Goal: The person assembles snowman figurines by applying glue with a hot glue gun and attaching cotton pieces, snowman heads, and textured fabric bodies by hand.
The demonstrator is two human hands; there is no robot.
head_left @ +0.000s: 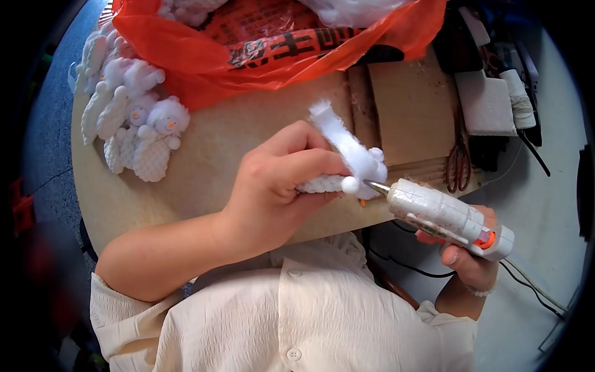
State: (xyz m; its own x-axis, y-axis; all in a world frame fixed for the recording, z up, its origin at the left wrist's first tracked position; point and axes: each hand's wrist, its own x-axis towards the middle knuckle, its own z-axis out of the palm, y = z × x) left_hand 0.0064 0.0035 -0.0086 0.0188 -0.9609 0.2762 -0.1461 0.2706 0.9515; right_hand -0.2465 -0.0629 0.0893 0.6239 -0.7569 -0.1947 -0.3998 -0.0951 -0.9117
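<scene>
Fingers of my left hand (279,177) are closed around a small white snowman doll (369,170), held on its side above the table's front edge. A fuzzy white strip (334,130) sticks up from the doll, and its orange nose points down. In my right hand (471,260) is a white hot glue gun (434,211), its body wrapped in clear material. The metal nozzle points left and meets the doll, or comes very close to it, beside a white bead. Whether glue is coming out cannot be seen.
Several white snowman dolls (149,127) are heaped at the table's left. A red plastic bag (260,68) lies along the back. To the right are a brown board (412,108), red-handled scissors (458,167), a white foam block (486,105) and a thread spool (517,99). Cables (533,285) hang below.
</scene>
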